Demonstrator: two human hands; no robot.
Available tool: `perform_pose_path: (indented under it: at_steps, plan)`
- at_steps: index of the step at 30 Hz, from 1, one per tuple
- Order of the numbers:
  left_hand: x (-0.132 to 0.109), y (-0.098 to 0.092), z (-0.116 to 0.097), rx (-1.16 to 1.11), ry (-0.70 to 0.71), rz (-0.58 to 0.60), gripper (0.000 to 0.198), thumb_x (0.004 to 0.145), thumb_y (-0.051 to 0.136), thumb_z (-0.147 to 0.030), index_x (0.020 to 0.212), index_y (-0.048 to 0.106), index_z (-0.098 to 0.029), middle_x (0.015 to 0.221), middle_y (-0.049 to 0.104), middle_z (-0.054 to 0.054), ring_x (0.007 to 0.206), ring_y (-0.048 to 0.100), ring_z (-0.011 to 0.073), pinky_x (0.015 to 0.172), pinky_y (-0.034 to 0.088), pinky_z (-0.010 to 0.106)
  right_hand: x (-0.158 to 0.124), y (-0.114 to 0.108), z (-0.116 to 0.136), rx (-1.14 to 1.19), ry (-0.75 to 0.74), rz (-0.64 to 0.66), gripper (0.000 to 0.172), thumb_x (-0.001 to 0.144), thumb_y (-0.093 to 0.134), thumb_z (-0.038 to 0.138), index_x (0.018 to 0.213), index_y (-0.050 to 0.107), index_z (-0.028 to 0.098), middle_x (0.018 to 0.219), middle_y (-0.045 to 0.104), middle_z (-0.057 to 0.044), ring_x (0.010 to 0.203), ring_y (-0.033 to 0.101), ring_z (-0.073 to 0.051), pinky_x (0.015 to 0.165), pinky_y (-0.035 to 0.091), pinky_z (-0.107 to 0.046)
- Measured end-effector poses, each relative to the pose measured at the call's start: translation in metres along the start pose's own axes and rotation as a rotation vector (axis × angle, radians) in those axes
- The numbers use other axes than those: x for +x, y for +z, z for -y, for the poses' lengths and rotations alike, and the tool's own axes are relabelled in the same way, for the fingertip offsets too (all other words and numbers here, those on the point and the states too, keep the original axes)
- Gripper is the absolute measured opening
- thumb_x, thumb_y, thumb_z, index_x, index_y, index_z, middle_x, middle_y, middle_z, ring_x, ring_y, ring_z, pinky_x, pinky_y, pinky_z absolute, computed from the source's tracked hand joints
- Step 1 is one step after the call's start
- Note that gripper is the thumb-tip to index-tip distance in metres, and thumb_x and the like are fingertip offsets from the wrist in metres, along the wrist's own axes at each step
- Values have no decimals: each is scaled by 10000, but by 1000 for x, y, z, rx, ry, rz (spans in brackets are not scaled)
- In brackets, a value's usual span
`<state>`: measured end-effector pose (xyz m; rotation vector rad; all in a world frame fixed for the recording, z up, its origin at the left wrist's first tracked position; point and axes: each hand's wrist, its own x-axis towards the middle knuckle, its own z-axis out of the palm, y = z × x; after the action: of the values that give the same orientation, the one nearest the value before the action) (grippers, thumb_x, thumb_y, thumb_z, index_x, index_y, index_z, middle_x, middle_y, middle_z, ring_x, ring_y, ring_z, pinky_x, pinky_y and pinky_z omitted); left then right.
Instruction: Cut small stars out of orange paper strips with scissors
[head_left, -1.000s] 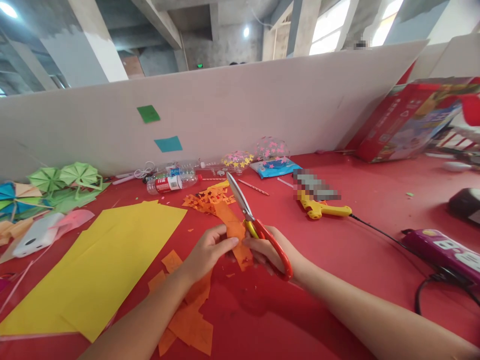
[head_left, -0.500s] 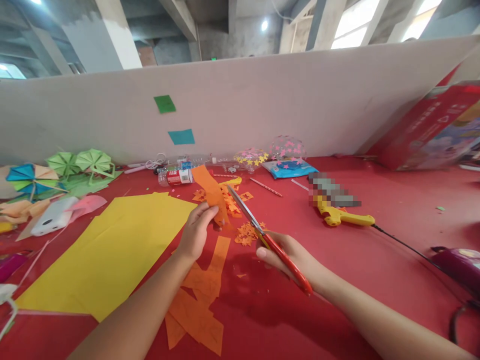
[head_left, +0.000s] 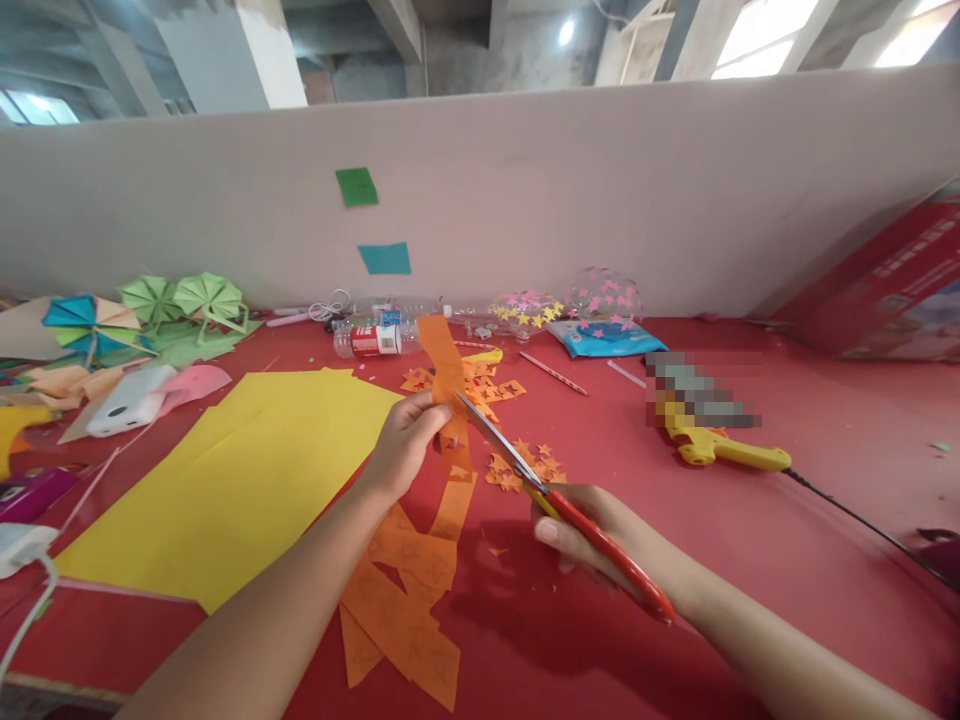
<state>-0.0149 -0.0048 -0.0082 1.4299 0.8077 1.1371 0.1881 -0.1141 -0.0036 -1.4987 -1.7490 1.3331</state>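
My left hand (head_left: 411,440) pinches an orange paper strip (head_left: 444,362) that hangs upright, with cut-outs in its lower part. My right hand (head_left: 592,535) is closed round the red-handled scissors (head_left: 600,535), whose blade tips meet the strip's right edge beside my left fingertips. Beyond and below the blades lie small orange paper stars (head_left: 514,470) and a pile of orange cut pieces (head_left: 499,388). More orange strips (head_left: 409,615) lie overlapping between my forearms.
Yellow sheets (head_left: 247,470) lie at the left. Behind are a plastic bottle (head_left: 375,340), a blue packet (head_left: 607,338) and star-dotted clear domes (head_left: 604,295). A yellow glue gun (head_left: 735,450) with a black cord is at the right, and green paper umbrellas (head_left: 208,296) at the back left.
The view has shifted, so the table items appear further right. The strip now hangs straighter, and the scissor tips have come from beside its upper part to its edge near my left fingers.
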Motion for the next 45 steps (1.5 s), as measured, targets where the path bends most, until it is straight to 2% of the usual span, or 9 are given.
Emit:
perform_pose_path:
  at_steps: [12, 16, 22, 29, 36, 45]
  plan:
    - [-1, 0, -3, -53, -17, -17, 210, 733, 552, -298, 567, 508, -178, 515, 510, -30, 472, 463, 91, 470, 383, 220, 1, 1, 1, 73, 64, 26, 571, 703, 573, 744, 620, 418, 200, 558, 522, 24, 411, 397, -65, 386, 289, -203]
    - [0, 0, -4, -60, -14, -19, 206, 722, 565, -296, 561, 503, -182, 506, 498, -36, 462, 451, 88, 452, 376, 216, 0, 2, 2, 89, 87, 26, 562, 697, 588, 730, 600, 402, 208, 514, 483, 42, 398, 402, -67, 369, 295, -197]
    - [0, -1, -6, -92, -29, 14, 165, 712, 551, -275, 580, 551, -175, 491, 528, -31, 443, 455, 87, 450, 375, 216, 0, 3, 4, 92, 168, 11, 520, 730, 557, 707, 650, 490, 197, 479, 486, 40, 381, 402, -74, 346, 311, -183]
    - [0, -4, -8, -78, -39, 32, 184, 703, 569, -273, 557, 558, -163, 485, 554, -16, 445, 462, 85, 467, 366, 213, -1, 2, 1, 100, 206, 1, 490, 746, 568, 670, 650, 504, 194, 472, 550, 26, 324, 366, -56, 321, 292, -181]
    - [1, -5, -11, -64, -30, 24, 180, 694, 590, -288, 575, 573, -156, 479, 555, -19, 434, 462, 78, 446, 360, 203, 0, 2, 4, 136, 198, -3, 503, 731, 570, 685, 633, 486, 199, 400, 441, 66, 309, 351, -57, 295, 277, -169]
    - [2, -5, -14, -76, -55, 19, 178, 657, 600, -295, 551, 559, -159, 447, 519, -39, 401, 438, 65, 412, 351, 193, -1, 0, 2, 66, 240, 27, 512, 769, 536, 688, 677, 485, 188, 468, 541, 34, 309, 353, -40, 307, 277, -159]
